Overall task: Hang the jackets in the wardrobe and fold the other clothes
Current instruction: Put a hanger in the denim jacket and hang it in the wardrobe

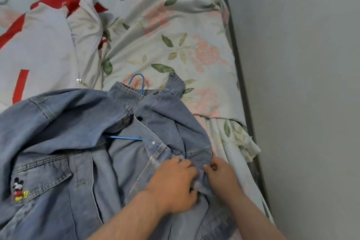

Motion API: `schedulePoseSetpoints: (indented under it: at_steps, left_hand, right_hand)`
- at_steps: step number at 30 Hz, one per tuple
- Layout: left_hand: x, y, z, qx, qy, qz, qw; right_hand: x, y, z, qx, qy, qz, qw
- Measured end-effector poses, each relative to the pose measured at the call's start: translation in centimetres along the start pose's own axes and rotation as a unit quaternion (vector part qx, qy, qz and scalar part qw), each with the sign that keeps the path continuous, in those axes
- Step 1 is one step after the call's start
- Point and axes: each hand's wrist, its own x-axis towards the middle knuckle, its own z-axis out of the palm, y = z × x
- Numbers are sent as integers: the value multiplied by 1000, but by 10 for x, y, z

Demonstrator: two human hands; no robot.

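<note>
Jacket: denim jacket, light blue, lies crumpled and front-up on the bed. It spreads left of and beyond the fingers, and its right front panel is bunched directly under them.
Left hand: left hand is palm down on the jacket front, fingers curled narrow and pinching the denim by the button placket.
Right hand: right hand is just right of the left one, almost touching. Thumb and forefinger pinch the same fold of denim from the other side.
Hanger: blue hanger sits inside the jacket. Its hook pokes out of the collar well beyond the fingers, and a stretch of the lower bar shows in the open front, up-left of them.
Fasteners: dark button is on the placket beyond the fingers, near the collar. Pale fastener is lower on the same edge, nearer the fingers; button or snap, cannot tell.
Pocket: chest pocket flap is far left of the fingers, with Mickey Mouse embroidery at its corner.
Bedding: pale sheet with pink flowers and green leaves, rumpled, beyond and right of the fingers. Its frilled edge hangs just right of the right hand.
Other garment: white-and-red garment is far beyond-left of the fingers, meeting the jacket's shoulder; kind cannot be told.
Wall: plain wall is right of the fingers, along the bed edge.
</note>
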Motion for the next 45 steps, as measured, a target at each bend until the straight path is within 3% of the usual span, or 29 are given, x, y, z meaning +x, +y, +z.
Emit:
schedulePoseSetpoints:
  at_steps: [3, 6, 9, 12, 15, 20, 23, 25, 26, 29, 31, 33, 36, 37, 39, 41, 44, 45]
  left_hand:
    - [-10, -4, 14, 55, -67, -16, 996]
    - [-19, -7, 15, 90, -41, -8, 995]
    - [-40, -6, 15, -49, 52, 3, 997]
    - [-80, -14, 10, -253, 176, -51, 950]
    - [-129, -25, 12, -337, 239, -134, 901]
    - [-189, -35, 30, -342, 165, -241, 893]
    - [-203, -36, 44, -365, 102, -303, 874]
    - [-198, -29, 53, -397, 96, -326, 853]
    - [-194, -25, 57, -452, 100, -341, 818]
    - [-182, -12, 68, -646, 114, -400, 640]
    - [-180, 0, 77, -682, 147, -411, 587]
    - [-183, 7, 79, -702, 198, -415, 544]
    - [-193, 9, 81, -748, 225, -404, 477]
    - [-196, 8, 81, -766, 217, -396, 457]
    - [-205, 6, 83, -801, 190, -371, 430]
    - [-215, 2, 86, -778, 203, -396, 443]
    - [-244, -17, 111, -484, 295, -572, 593]
    - [-255, -22, 120, -416, 305, -623, 588]
  right_hand:
    - [0, 5, -10, 80, -125, 27, 989]
    - [-7, 9, -12, 268, -238, 130, 924]
    - [-18, 13, -17, 340, -258, 146, 893]
    - [-26, 20, -29, 326, -177, 129, 920]
    - [-29, 23, -50, 251, -84, 99, 959]
    - [-8, -12, -112, 269, 40, 65, 960]
    - [18, -43, -145, 205, 206, 9, 957]
    - [31, -63, -155, 153, 323, -64, 932]
    - [33, -72, -155, 132, 353, -102, 921]
    - [11, -86, -126, 28, 324, -197, 925]
    - [-33, -77, -81, -23, 266, -274, 924]
    - [-97, -50, -21, -46, 112, -339, 933]
    - [-191, -9, 64, -103, -169, -239, 951]
    - [-210, 0, 85, -95, -194, -178, 960]
    - [-233, 8, 113, -47, -153, -85, 983]
    - [-236, 5, 125, 30, -87, -26, 995]
    - [-230, 7, 123, 160, -8, 15, 987]
    - [-228, 8, 117, 180, 14, 16, 983]
